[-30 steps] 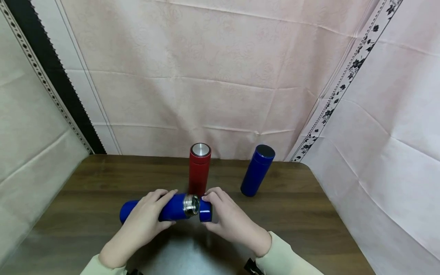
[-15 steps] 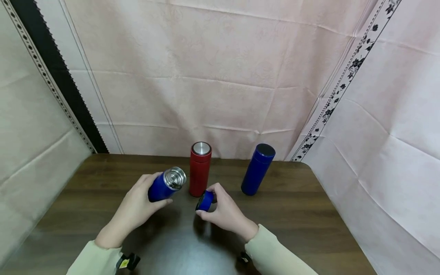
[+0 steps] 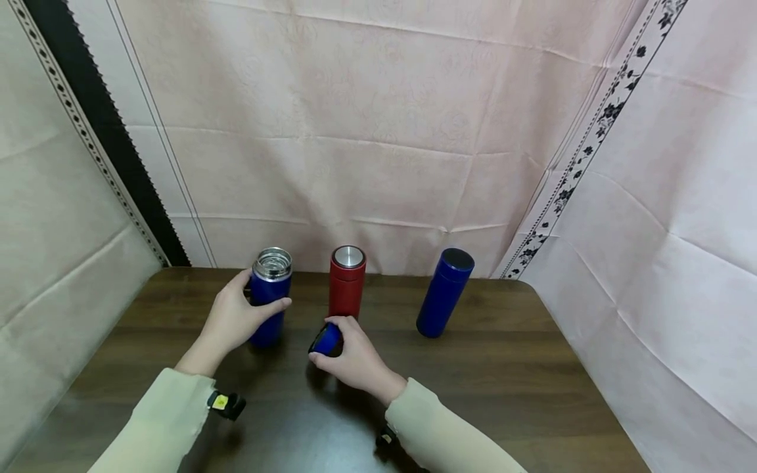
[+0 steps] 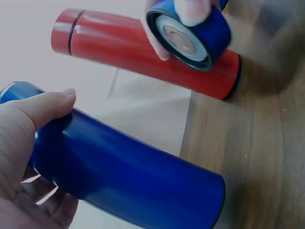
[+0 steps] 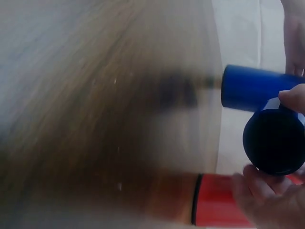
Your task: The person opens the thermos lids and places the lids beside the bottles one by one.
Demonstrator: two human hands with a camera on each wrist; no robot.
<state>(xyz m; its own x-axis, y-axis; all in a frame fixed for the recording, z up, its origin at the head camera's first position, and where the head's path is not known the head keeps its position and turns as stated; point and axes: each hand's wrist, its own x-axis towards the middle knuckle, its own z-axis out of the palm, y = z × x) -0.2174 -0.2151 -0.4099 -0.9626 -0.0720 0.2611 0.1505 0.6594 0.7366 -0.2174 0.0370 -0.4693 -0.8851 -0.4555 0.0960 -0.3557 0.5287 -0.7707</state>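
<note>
My left hand (image 3: 235, 316) grips a lidless blue thermos (image 3: 271, 289) near its upper part, thumb on the near side. The thermos is upright, its steel mouth facing up; whether its base touches the table I cannot tell. My right hand (image 3: 359, 357) pinches the blue lid (image 3: 328, 340) between thumb and fingers, just in front of a red thermos (image 3: 347, 282). In the left wrist view the lid (image 4: 217, 38) shows its pale inner side, while the right wrist view shows its black top (image 5: 274, 142). The red thermos stands capped with a silver disc.
A second blue thermos (image 3: 445, 292), capped in black, stands at the right rear of the wooden table (image 3: 508, 368). Pale cloth (image 3: 378, 131) hangs behind the table and along both sides.
My left hand has turned the blue thermos from lying sideways to upright and carried it back and left. The lid has come away from its mouth and moved left in my right hand.
</note>
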